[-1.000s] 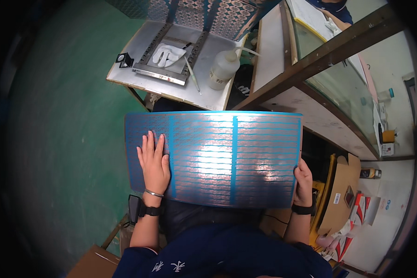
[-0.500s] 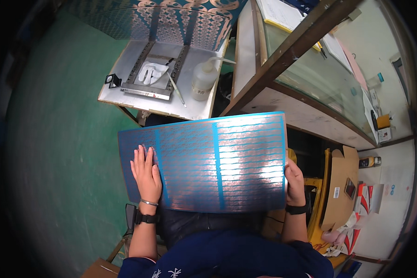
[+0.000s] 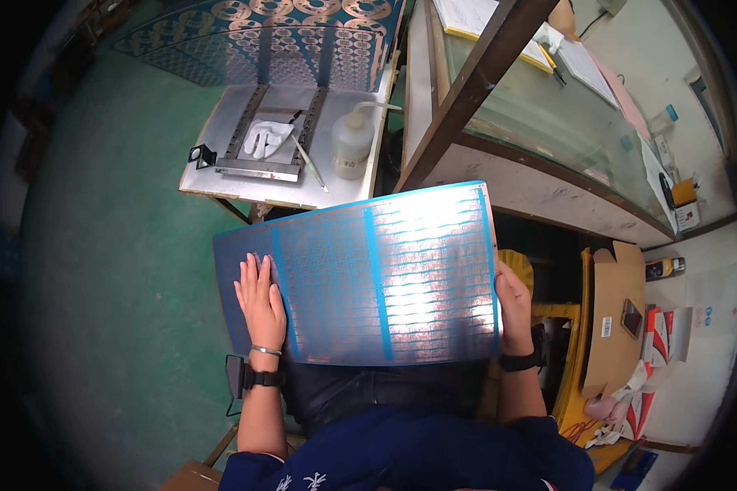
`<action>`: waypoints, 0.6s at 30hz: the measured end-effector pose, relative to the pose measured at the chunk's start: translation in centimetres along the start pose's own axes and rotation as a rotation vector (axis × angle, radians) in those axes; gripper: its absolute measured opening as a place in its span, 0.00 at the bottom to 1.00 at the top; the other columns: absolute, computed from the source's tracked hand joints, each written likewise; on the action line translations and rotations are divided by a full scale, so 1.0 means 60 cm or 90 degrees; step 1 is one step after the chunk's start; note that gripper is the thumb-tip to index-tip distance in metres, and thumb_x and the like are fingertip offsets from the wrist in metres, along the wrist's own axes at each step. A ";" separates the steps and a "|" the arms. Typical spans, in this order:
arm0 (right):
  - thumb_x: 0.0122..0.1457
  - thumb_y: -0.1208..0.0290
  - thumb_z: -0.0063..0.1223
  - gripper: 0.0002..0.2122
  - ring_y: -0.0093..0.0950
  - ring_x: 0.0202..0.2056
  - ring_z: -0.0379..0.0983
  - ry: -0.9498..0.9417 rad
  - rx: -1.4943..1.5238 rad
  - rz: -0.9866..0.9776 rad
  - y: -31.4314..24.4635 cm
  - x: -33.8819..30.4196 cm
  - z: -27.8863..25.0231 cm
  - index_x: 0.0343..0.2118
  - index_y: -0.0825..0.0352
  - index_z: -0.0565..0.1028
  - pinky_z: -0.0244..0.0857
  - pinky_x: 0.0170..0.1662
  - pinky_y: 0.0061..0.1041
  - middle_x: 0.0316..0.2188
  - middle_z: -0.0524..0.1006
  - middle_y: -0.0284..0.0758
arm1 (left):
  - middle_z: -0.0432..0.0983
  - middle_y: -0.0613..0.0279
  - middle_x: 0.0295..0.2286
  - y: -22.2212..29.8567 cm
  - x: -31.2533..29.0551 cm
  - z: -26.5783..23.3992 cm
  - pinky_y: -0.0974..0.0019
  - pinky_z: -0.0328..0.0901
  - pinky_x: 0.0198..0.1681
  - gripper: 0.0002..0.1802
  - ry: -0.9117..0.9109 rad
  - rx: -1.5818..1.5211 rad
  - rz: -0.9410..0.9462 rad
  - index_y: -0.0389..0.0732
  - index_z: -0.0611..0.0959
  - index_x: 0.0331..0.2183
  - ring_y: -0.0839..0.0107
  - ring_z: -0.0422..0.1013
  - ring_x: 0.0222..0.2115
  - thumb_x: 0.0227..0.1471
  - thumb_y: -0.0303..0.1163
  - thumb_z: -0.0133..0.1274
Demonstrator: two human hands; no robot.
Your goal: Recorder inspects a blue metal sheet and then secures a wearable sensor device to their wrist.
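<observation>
A large copper-clad circuit board panel [image 3: 332, 274] with blue bands and rows of fine copper patterns rests over my lap, tilted so its right side sits higher. Bright glare covers its right third. My left hand [image 3: 262, 307] lies flat on the panel's left part, fingers stretched out. At the right edge, my right hand [image 3: 513, 307] grips the panel, thumb toward the front face; its other fingers are partly hidden behind.
Ahead stands a small white table [image 3: 221, 119] with a metal rail frame [image 3: 258, 170], a white glove [image 3: 268, 139], a pen-like tool [image 3: 309, 164], a folding magnifier [image 3: 202, 156] and a squeeze bottle [image 3: 352, 146]. Patterned panels [image 3: 278, 49] lean behind. A glass-topped bench [image 3: 540, 123] and cardboard box [image 3: 614, 327] are right.
The panel has tilted a little, its right edge rising and shifting left along with my right hand. My left hand stays flat on it. The whole view has shifted slightly.
</observation>
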State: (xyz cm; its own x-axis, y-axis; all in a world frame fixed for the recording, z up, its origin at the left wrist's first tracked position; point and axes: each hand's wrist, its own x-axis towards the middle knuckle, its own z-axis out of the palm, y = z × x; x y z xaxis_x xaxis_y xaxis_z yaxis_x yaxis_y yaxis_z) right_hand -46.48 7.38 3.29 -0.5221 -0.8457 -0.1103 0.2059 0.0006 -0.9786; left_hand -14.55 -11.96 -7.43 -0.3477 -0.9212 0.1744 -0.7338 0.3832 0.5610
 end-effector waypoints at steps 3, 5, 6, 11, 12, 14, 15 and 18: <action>0.67 0.63 0.42 0.21 0.21 0.46 0.70 0.015 -0.018 0.006 0.003 0.004 -0.002 0.57 0.74 0.65 0.63 0.50 0.20 0.49 0.73 0.35 | 0.51 0.54 0.63 -0.001 0.001 0.001 0.47 0.35 0.65 0.26 -0.008 0.008 -0.002 0.46 0.66 0.60 0.56 0.44 0.65 0.60 0.30 0.38; 0.67 0.62 0.42 0.22 0.21 0.47 0.70 -0.004 0.025 0.009 0.003 0.006 -0.002 0.57 0.74 0.65 0.63 0.51 0.20 0.49 0.73 0.35 | 0.51 0.54 0.63 0.002 -0.002 -0.002 0.47 0.35 0.65 0.26 -0.013 0.017 -0.006 0.46 0.66 0.60 0.56 0.44 0.65 0.60 0.30 0.38; 0.67 0.62 0.42 0.22 0.21 0.47 0.70 -0.002 0.028 0.016 0.003 0.006 0.000 0.57 0.74 0.65 0.63 0.51 0.20 0.49 0.73 0.35 | 0.51 0.54 0.63 0.004 -0.003 -0.003 0.46 0.35 0.65 0.26 -0.012 0.011 -0.012 0.46 0.66 0.60 0.55 0.44 0.65 0.60 0.31 0.38; 0.67 0.62 0.42 0.24 0.21 0.47 0.70 -0.002 0.066 0.035 0.003 0.012 -0.003 0.58 0.75 0.63 0.64 0.51 0.20 0.49 0.73 0.36 | 0.50 0.52 0.63 0.028 -0.020 -0.002 0.44 0.34 0.65 0.26 -0.033 -0.015 0.024 0.46 0.66 0.60 0.53 0.44 0.65 0.60 0.30 0.39; 0.67 0.62 0.42 0.23 0.21 0.47 0.70 -0.009 0.067 0.037 0.004 0.014 -0.004 0.58 0.75 0.63 0.64 0.50 0.19 0.49 0.73 0.36 | 0.50 0.52 0.63 0.036 -0.028 -0.005 0.44 0.34 0.65 0.26 -0.041 -0.012 0.021 0.46 0.66 0.60 0.53 0.44 0.65 0.60 0.30 0.39; 0.67 0.63 0.42 0.22 0.20 0.46 0.71 -0.003 0.081 0.045 0.001 0.016 -0.003 0.58 0.75 0.63 0.65 0.50 0.19 0.49 0.73 0.36 | 0.51 0.51 0.63 0.052 -0.039 -0.007 0.43 0.35 0.65 0.27 -0.061 -0.007 0.057 0.46 0.67 0.60 0.52 0.44 0.64 0.58 0.29 0.41; 0.67 0.64 0.42 0.22 0.21 0.46 0.71 0.014 0.070 0.044 0.001 0.017 -0.001 0.58 0.75 0.63 0.65 0.50 0.19 0.49 0.73 0.36 | 0.52 0.50 0.62 0.056 -0.046 -0.006 0.42 0.36 0.64 0.27 -0.060 -0.018 0.065 0.46 0.68 0.59 0.51 0.45 0.64 0.57 0.28 0.43; 0.67 0.65 0.41 0.21 0.21 0.45 0.72 0.035 0.059 0.047 0.000 0.019 0.005 0.58 0.74 0.64 0.66 0.49 0.19 0.48 0.74 0.37 | 0.52 0.50 0.62 0.070 -0.062 -0.012 0.42 0.36 0.64 0.27 -0.073 -0.011 0.084 0.46 0.68 0.58 0.51 0.46 0.64 0.56 0.28 0.43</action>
State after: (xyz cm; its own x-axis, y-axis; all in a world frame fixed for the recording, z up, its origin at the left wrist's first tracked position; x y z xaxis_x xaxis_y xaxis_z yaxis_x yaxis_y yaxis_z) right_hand -46.83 6.29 3.21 -0.5463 -0.8149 -0.1936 0.3200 0.0106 -0.9474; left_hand -15.90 -7.00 -5.13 -0.5059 -0.8487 0.1543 -0.6678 0.4986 0.5527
